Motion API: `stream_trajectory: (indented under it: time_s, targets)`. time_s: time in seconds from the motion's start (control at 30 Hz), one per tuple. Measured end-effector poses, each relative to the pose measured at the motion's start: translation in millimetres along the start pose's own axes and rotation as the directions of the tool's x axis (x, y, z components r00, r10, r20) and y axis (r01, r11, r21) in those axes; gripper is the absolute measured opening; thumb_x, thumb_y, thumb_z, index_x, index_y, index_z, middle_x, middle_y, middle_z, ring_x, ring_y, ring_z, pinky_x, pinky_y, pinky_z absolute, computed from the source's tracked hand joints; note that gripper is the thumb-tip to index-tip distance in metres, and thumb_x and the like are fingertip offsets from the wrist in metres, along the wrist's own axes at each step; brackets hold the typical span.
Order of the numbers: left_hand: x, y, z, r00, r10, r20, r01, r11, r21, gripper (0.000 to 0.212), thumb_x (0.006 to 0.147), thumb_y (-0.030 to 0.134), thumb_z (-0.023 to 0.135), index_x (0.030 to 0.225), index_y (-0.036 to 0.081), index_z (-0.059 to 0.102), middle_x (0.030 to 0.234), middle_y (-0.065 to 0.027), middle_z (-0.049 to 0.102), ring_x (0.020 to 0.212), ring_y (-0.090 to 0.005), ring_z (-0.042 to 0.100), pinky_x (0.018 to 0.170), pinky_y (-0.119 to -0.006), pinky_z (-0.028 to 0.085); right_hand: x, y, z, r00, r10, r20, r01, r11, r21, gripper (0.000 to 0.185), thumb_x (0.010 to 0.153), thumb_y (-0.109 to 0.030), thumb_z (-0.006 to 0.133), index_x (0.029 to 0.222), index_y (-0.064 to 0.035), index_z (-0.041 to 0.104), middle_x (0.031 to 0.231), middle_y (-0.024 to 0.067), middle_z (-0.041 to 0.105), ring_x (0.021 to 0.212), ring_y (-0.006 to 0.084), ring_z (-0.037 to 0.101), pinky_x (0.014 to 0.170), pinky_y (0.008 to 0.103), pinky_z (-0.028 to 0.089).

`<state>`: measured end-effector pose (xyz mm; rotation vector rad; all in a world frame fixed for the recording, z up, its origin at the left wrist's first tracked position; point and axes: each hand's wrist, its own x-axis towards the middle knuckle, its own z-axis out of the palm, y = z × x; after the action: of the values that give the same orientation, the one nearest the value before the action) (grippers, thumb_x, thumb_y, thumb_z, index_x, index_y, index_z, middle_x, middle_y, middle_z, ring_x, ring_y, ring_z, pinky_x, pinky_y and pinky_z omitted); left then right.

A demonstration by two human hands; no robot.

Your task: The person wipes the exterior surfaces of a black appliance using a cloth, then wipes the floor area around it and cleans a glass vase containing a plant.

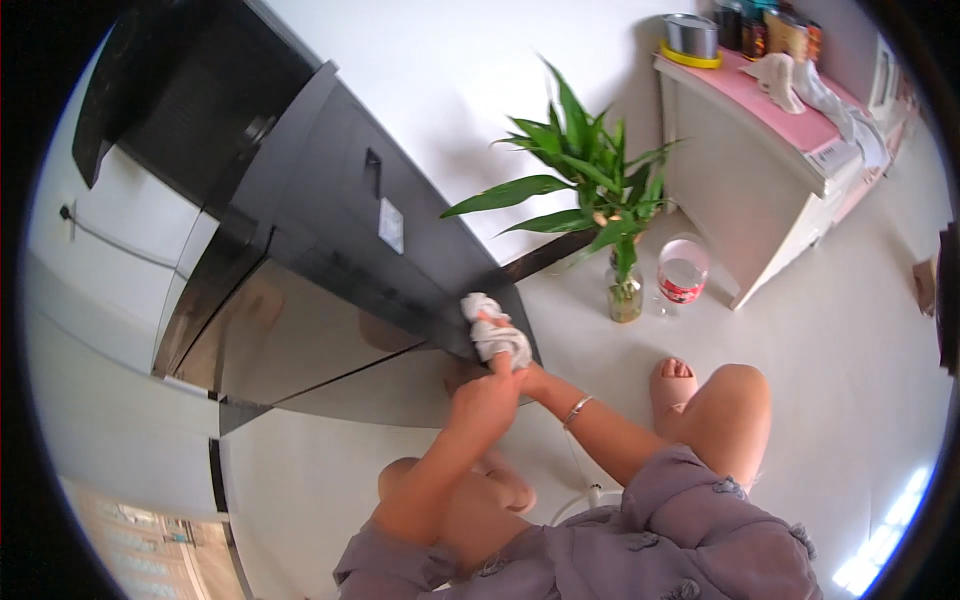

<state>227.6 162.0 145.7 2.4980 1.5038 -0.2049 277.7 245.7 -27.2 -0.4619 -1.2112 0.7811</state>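
Note:
My right hand [496,324], with a bracelet on its wrist, holds a crumpled whitish cloth [504,341] against the lower side edge of a large dark, glossy cabinet-like appliance [330,187]. Parts of the fingers show between folds of the cloth. My left hand [487,401] is beside the right wrist, its fingers at the near edge of the cloth; whether they grip it is hard to see. The appliance's side has a recessed handle [373,172] and a pale label [391,225]. Its shiny front panels [300,330] show blurred reflections.
Right of the appliance, a leafy green plant [592,172] stands in a glass vase [625,300] on the floor, next to a clear plastic container [682,270]. A white cabinet [739,150] with a pink top holds a metal pot [691,37], cloths [780,82] and several jars.

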Motion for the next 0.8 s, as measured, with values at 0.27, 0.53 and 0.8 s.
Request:
stream_trajectory:
  time_s: [0.27, 0.53, 0.8]
  targets:
    - [0, -8, 1, 0.999, 0.011, 0.036, -0.013, 0.999, 0.045, 0.021, 0.089, 0.023, 0.036, 0.096, 0.003, 0.038, 0.067, -0.0209, 0.059, 0.063, -0.0393, 0.057, 0.058, -0.048, 0.043, 7, -26, 20, 0.988, 0.119, -0.098, -0.139, 0.964, -0.227, 0.016, 0.079, -0.01, 0.051, 0.094, -0.0059, 0.053, 0.092, 0.0038, 0.052, 0.082, 0.0131, 0.049, 0.074, 0.0206, 0.04]
    - [-25, -15, -21, 0.791, 0.177, -0.586, -0.298, 0.948, -0.115, 0.012, 0.081, 0.014, 0.051, 0.085, 0.003, 0.05, 0.054, -0.014, 0.053, 0.049, -0.0316, 0.054, 0.044, -0.038, 0.042, 49, -81, 36, 0.969, -0.242, 0.037, 0.239, 0.897, -0.371, 0.059, 0.068, -0.021, 0.057, 0.122, -0.0038, 0.038, 0.131, 0.0178, 0.032, 0.103, 0.0364, 0.039, 0.091, 0.0449, 0.028]
    - [-27, -22, -33, 0.468, 0.209, -0.858, -0.45, 0.893, -0.028, 0.018, 0.077, 0.006, 0.051, 0.09, -0.006, 0.053, 0.069, -0.0175, 0.057, 0.053, -0.0333, 0.055, 0.051, -0.037, 0.046, 97, -146, 58, 0.987, -0.113, 0.116, 0.145, 0.938, -0.314, 0.072, 0.061, -0.023, 0.059, 0.126, -0.011, 0.033, 0.104, 0.0194, 0.037, 0.103, 0.0423, 0.032, 0.096, 0.0474, 0.018]
